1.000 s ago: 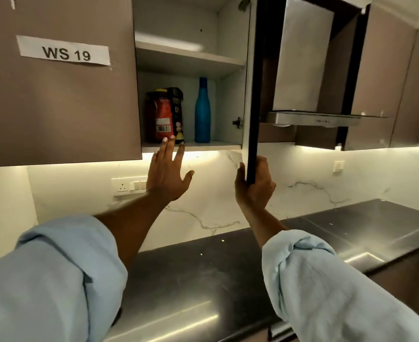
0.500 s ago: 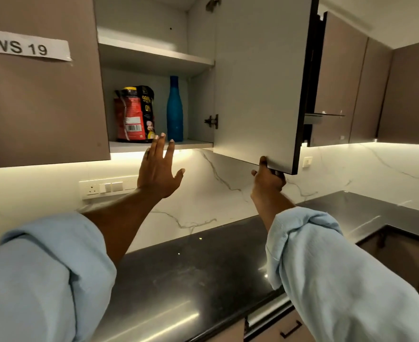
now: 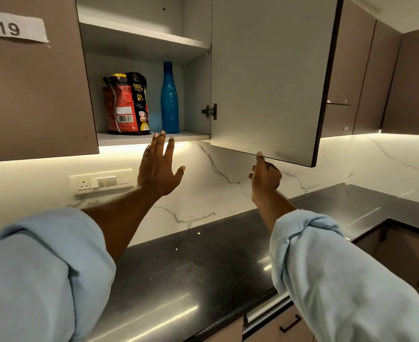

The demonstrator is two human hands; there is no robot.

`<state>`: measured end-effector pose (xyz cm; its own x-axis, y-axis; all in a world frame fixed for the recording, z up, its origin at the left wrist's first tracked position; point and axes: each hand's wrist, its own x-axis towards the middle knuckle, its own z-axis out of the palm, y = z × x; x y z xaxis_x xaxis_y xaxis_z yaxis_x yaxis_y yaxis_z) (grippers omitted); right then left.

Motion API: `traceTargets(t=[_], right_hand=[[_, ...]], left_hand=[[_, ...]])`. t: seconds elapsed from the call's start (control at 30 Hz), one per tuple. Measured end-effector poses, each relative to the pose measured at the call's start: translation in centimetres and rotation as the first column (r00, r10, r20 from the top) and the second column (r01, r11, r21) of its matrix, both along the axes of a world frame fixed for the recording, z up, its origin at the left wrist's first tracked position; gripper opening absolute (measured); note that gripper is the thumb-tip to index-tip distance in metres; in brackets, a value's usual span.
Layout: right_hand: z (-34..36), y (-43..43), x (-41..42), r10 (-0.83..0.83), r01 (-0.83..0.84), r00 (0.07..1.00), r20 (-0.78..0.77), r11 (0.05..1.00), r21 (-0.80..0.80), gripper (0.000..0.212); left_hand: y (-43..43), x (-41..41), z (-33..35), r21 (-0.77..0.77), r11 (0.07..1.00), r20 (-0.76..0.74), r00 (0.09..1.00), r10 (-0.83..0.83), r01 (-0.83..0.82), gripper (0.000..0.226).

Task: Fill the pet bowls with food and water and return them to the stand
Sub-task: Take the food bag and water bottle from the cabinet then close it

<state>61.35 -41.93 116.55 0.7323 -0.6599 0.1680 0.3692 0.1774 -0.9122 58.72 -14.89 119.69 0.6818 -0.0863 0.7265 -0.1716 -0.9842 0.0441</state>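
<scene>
Fingers (image 3: 159, 144) of the left hand (image 3: 157, 171) stay straight below the shelf (image 3: 191, 137) edge; the right hand (image 3: 265, 177) has loosened, one fingertip touching the wider-swung door (image 3: 265, 82) at its lower edge; bag (image 3: 127, 104), bottle (image 3: 169, 102) unblocked.

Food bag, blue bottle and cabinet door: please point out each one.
food bag (image 3: 120, 102): head view, on its red front.
blue bottle (image 3: 169, 104): head view, middle of its body.
cabinet door (image 3: 265, 77): head view, on its grey inner face.

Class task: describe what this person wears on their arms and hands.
Light blue shirt cloth: the left sleeve and right sleeve are both rolled up, forearms uncovered. The left hand and right hand show no gloves, rings or watch.
</scene>
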Motion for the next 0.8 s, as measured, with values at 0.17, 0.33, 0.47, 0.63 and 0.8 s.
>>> traceTargets(t=[0.17, 0.33, 0.47, 0.63, 0.8], right_hand=[[-0.4, 4.3, 2.4, 0.039, -0.043, 0.999, -0.024, 0.972, -0.232, 0.029], [1.0, 9.0, 5.9, 0.134, -0.118, 0.991, 0.011, 0.905, -0.408, 0.023], [3.5, 13.2, 9.3, 0.219, -0.156, 0.973, 0.073, 0.857, -0.49, 0.019], [6.8, 18.3, 13.5, 0.399, -0.168, 0.894, 0.206, 0.722, -0.671, 0.015], [9.7, 22.3, 17.7, 0.529, -0.185, 0.824, 0.204, 0.591, -0.785, 0.007]], left_hand=[[2.6, 1.6, 0.3, 0.039, 0.999, -0.003, 1.0, 0.025, -0.025, 0.089], [6.8, 3.7, 1.2, 0.011, 0.997, 0.006, 0.997, 0.082, -0.083, 0.089], [9.8, 6.0, 2.1, -0.009, 0.991, 0.028, 0.991, 0.131, -0.131, 0.084], [12.7, 9.6, 3.9, -0.116, 0.981, 0.091, 0.982, 0.167, -0.156, 0.064], [14.8, 13.6, 5.3, -0.202, 0.973, 0.131, 0.982, 0.138, -0.11, 0.055]])
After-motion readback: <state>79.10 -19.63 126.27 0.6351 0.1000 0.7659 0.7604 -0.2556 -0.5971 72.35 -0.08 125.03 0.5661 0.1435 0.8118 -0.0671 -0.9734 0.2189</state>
